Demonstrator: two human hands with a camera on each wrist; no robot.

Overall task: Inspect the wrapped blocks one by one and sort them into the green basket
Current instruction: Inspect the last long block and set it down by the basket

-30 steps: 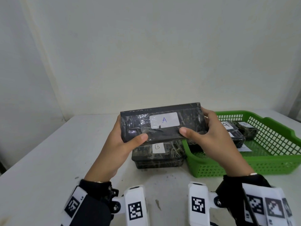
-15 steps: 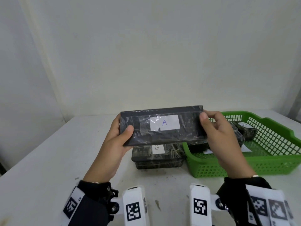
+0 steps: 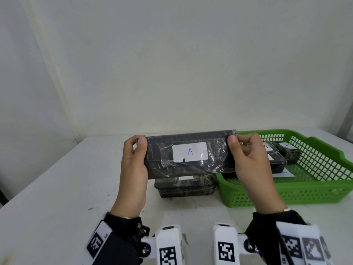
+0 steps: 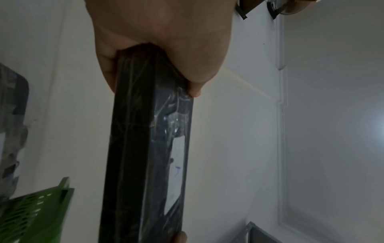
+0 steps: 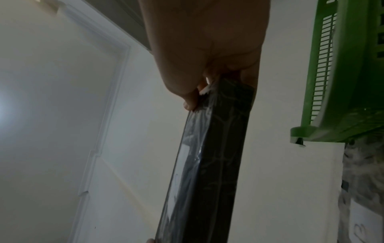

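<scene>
Above table (image 3: 57, 188), both hands gripping wrapped block (image 3: 189, 155)

Soft, even room light up top; dim and murky at the wrists

The head view is bright, walls bowing toward the edges; the left wrist view has glare at 3 o'clock, the right at 9 o'clock, both backlit, the green basket (image 4: 35, 213) smeared with blur at 7 o'clock

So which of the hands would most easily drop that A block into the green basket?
The right hand, probably. Both hands hold the A block by its ends, but the green basket sits on the right side, directly beyond the right hand. The left hand would have to reach across.
</scene>
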